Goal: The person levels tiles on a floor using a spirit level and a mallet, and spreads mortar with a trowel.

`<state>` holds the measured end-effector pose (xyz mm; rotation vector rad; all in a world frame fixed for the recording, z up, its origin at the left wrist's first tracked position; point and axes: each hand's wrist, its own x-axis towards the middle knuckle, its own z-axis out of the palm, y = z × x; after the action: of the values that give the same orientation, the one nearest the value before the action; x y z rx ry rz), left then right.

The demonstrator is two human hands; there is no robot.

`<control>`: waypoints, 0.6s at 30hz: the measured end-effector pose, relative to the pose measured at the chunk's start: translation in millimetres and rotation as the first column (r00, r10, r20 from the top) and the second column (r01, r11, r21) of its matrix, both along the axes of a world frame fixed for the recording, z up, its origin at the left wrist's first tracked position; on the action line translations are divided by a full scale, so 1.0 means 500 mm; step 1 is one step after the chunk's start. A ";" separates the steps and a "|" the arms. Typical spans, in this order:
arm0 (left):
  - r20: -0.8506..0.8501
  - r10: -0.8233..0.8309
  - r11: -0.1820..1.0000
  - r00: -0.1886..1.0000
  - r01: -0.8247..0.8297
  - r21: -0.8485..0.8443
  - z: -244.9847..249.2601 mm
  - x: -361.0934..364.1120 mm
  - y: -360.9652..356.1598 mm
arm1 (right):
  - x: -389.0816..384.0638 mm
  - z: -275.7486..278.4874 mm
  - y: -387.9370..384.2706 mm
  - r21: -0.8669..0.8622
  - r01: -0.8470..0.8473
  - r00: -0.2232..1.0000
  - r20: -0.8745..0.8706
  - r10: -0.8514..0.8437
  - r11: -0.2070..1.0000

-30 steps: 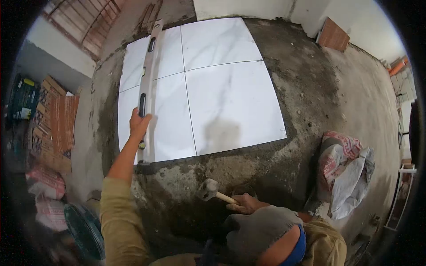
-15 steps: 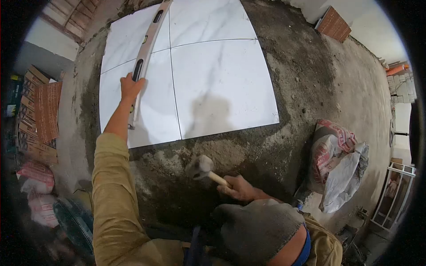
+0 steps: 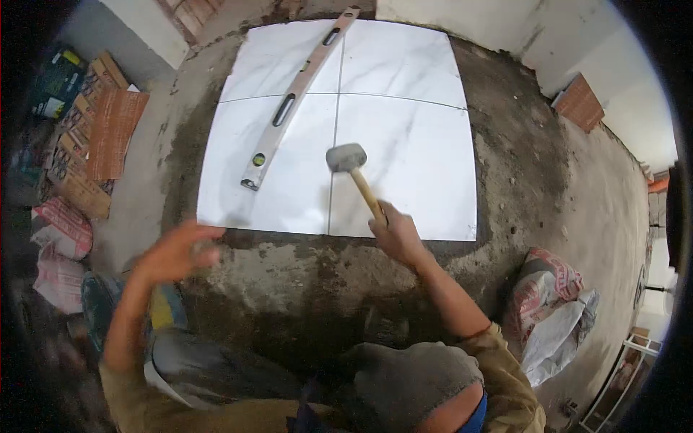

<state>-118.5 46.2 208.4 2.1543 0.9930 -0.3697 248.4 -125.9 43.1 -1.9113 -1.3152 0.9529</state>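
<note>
"In the head view, where is the level (image 3: pixel 296 86) lying?"
"It's resting on the tiles (image 3: pixel 426 166), beyond the left hand (image 3: pixel 179 251), whose fingers are standing apart."
"And the right hand (image 3: pixel 397 232)?"
"That's gripping the mallet (image 3: pixel 364 189) by its handle."

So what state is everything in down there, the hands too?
Left hand: open, holding nothing, blurred.
Right hand: closed around the mallet.
Mallet: head over the tiles; touching or not, I can't tell.
Spirit level: lying slantwise on the tiles, no hand on it.
Tiles: four, laid flat, two by two.
Bag at right: crumpled.
Brown board: tilted, beside the wall.
</note>
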 end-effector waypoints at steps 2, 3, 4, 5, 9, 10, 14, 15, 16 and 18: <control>-0.055 0.176 0.984 0.983 -0.178 -0.030 0.122 -0.088 -0.113 | 0.000 -0.024 0.075 0.090 -0.016 0.998 0.061 0.010 0.996; -0.059 0.317 0.947 0.947 -0.319 -0.034 0.152 -0.130 -0.174 | -0.002 -0.038 0.111 0.161 -0.026 0.992 0.126 0.006 0.987; -0.054 0.376 0.926 0.925 -0.376 0.011 0.149 -0.193 -0.247 | -0.003 -0.057 0.145 0.167 -0.029 0.992 0.124 0.008 0.985; -0.044 0.432 0.901 0.901 -0.430 0.055 0.143 -0.247 -0.302 | -0.001 -0.077 0.179 0.102 0.021 0.971 0.233 -0.045 0.995; 0.310 0.706 0.522 0.636 -0.764 0.380 0.133 -0.248 -0.448 | 0.021 -0.114 0.246 0.061 0.105 0.948 0.296 -0.118 0.993; 0.317 0.715 0.479 0.623 -0.767 0.426 0.134 -0.254 -0.459 | 0.030 -0.126 0.250 0.037 0.117 0.940 0.319 -0.123 0.992; 0.350 0.701 0.457 0.621 -0.769 0.447 0.137 -0.247 -0.464 | 0.046 -0.122 0.230 -0.026 0.083 0.935 0.349 -0.068 0.996; 0.303 0.659 0.513 0.689 -0.706 0.489 0.143 -0.243 -0.452 | 0.043 -0.112 0.222 -0.038 0.028 0.903 0.429 -0.009 0.999; 0.307 0.679 0.491 0.667 -0.723 0.486 0.141 -0.245 -0.441 | 0.044 -0.098 0.213 -0.054 -0.023 0.861 0.506 0.047 0.998; 0.348 0.573 0.572 0.742 -0.666 0.479 0.125 -0.250 -0.425 | 0.073 -0.066 0.186 -0.002 -0.179 0.746 0.652 0.137 0.984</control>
<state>-243.5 -166.3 270.9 2.0831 1.8685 0.5211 284.8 -32.7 10.3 -2.2039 -1.8968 0.2864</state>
